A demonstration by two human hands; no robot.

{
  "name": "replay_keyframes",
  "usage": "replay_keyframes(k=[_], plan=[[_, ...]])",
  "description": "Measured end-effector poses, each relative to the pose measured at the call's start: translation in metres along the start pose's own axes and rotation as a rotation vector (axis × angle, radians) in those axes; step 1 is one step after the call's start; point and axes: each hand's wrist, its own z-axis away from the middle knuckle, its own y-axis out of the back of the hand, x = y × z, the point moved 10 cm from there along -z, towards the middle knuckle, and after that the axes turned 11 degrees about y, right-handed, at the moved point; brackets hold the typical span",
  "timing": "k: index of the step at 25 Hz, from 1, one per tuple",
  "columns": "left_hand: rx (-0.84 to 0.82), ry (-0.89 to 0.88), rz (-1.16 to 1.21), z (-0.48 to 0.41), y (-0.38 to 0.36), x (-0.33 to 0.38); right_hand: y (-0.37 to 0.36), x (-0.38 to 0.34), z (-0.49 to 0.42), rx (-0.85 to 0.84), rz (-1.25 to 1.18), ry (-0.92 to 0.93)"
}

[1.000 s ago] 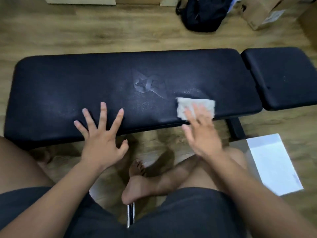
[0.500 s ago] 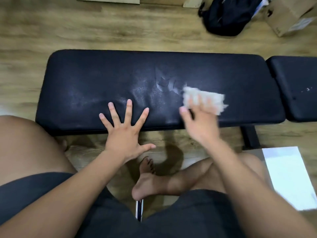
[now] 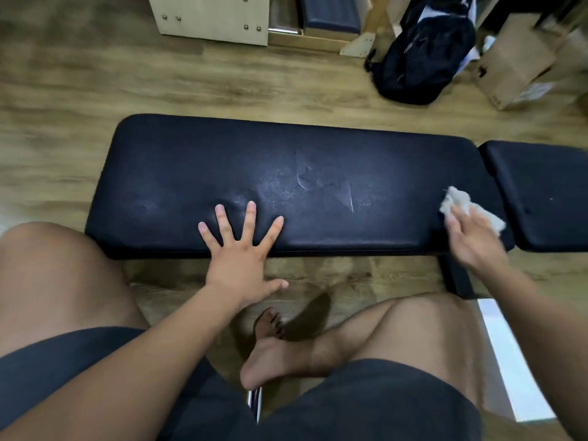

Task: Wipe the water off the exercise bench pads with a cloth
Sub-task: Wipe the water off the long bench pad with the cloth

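- Head view, long pad (image 3: 381, 173): lying crosswise before the person, long axis running left to right; wet sheen (image 3: 276, 186) showing round its middle.
- Short pad (image 3: 541, 186): sitting just beside the long pad's right end.
- Cloth (image 3: 458, 200): lying bunched on the long pad's right end.
- Right hand (image 3: 471, 240): pressing the cloth down, fingers laid over it; the nearer hand to the short pad.
- Left hand (image 3: 241, 259): resting released, fingers spread flat on the long pad's near edge, holding nothing.
- Judgement: the sheen is lying left of the cloth, between the hands; the next stroke is probably calling for leftward travel along the axis.
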Motion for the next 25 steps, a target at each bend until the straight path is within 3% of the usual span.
replay_keyframes(k=[2, 5, 11, 14, 17, 19, 21, 25], plan=[[0.022, 0.007, -0.015, 0.002, 0.001, 0.000, 0.006, 0.011, -0.004, 0.001, -0.039, -0.094], [0.042, 0.003, -0.034, 0.001, -0.001, 0.002, -0.009, -0.042, 0.003, 0.063, -0.037, -0.090], [-0.028, -0.006, -0.046, 0.000, 0.001, 0.003, -0.075, -0.242, 0.082, 0.088, 0.066, 0.331], [-0.075, -0.066, 0.025, 0.005, 0.008, -0.005, -0.069, -0.238, 0.082, 0.075, 0.195, 0.547], [0.014, -0.160, 0.023, 0.020, 0.012, -0.018, -0.038, -0.138, 0.047, 0.094, 0.256, 0.299], [0.064, -0.174, 0.076, 0.023, 0.020, -0.025, -0.020, -0.082, 0.040, 0.100, 0.171, 0.112], [0.065, -0.169, 0.150, 0.022, 0.028, -0.028, -0.016, -0.076, 0.041, 0.099, 0.062, 0.017], [0.086, -0.112, 0.268, 0.027, 0.033, -0.049, -0.029, -0.131, 0.063, 0.158, -0.120, -0.098]])
